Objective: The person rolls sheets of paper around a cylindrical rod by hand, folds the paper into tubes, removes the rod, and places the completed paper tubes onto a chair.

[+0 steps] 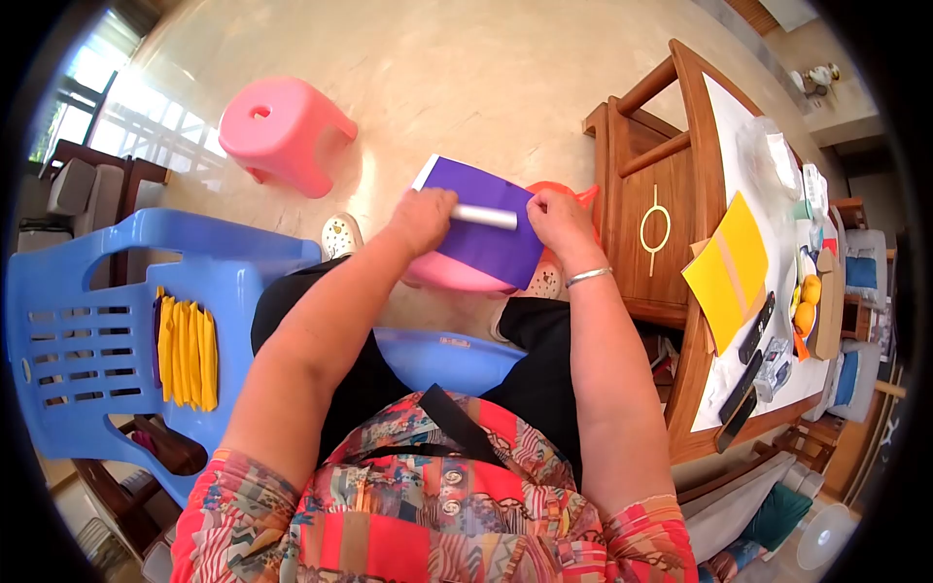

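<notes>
A purple sheet [486, 255] with a white strip along its left edge lies over a pink stool [452, 274] in front of my knees. My left hand [424, 220] is closed around one end of a white roll [486, 217], which lies across the sheet and points to the right. At the sheet's right edge my right hand [562, 225] has its fingers pinched together; what they hold, if anything, is too small to make out. An orange-red bag [567, 189] shows partly behind my right hand.
A blue chair [185, 238] with folded yellow pieces [187, 355] stands on the left. Another pink stool [282, 131] is at the upper left. On the right a wooden table [700, 379] bears yellow sheets [731, 267], remotes [741, 389] and oranges [805, 316].
</notes>
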Available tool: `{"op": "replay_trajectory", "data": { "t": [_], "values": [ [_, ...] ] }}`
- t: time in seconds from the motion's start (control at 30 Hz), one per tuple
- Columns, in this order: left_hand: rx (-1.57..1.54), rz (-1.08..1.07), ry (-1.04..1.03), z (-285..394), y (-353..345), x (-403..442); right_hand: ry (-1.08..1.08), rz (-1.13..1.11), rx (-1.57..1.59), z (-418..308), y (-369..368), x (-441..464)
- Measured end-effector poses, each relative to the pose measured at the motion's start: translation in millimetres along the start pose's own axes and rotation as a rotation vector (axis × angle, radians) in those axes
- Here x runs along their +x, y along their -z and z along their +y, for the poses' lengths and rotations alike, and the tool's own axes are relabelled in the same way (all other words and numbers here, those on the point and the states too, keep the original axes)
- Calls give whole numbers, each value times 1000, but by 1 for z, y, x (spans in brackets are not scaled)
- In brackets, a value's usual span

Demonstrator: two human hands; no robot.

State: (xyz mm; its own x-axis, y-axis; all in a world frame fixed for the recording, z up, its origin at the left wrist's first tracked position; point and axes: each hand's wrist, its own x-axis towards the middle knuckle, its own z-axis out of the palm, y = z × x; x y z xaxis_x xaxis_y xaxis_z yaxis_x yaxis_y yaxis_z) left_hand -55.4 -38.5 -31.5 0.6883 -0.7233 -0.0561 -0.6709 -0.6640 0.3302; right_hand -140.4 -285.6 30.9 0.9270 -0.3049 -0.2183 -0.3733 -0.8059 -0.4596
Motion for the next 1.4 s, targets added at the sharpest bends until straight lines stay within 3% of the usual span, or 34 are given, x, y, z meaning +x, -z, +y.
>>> {"op": "replay_trajectory", "data": {
  "t": [0.13, 0.2, 0.23, 0.3, 0.4, 0.5, 0.93, 1.23, 1.4],
  "values": [
    [-297, 159, 499, -25, 59, 16, 209, -69, -105, -13, -26, -25],
    [-426, 315, 573, -35, 89, 25, 349, -67, -137, -27, -44, -38],
    [-648, 251, 661, -23, 126, 19, 417, -65, -151, -33, -52, -43],
    [-723, 359, 587, -17, 149, 10, 459, -81, -171, -42, -65, -50],
    [-594, 318, 563, -15, 172, -8, 525, -50, -200, -42, -84, -53],
    [-548, 406, 545, -36, 140, -12, 613, 39, -176, -35, -93, -50],
    [-494, 148, 561, -48, 134, 6, 583, -110, -139, -34, -87, -40],
    [-398, 116, 569, -56, 123, 12, 662, 35, -115, -31, -96, -39],
    [-344, 53, 378, -29, 126, 4, 629, 40, -171, -33, -99, -40]
  ]
}}
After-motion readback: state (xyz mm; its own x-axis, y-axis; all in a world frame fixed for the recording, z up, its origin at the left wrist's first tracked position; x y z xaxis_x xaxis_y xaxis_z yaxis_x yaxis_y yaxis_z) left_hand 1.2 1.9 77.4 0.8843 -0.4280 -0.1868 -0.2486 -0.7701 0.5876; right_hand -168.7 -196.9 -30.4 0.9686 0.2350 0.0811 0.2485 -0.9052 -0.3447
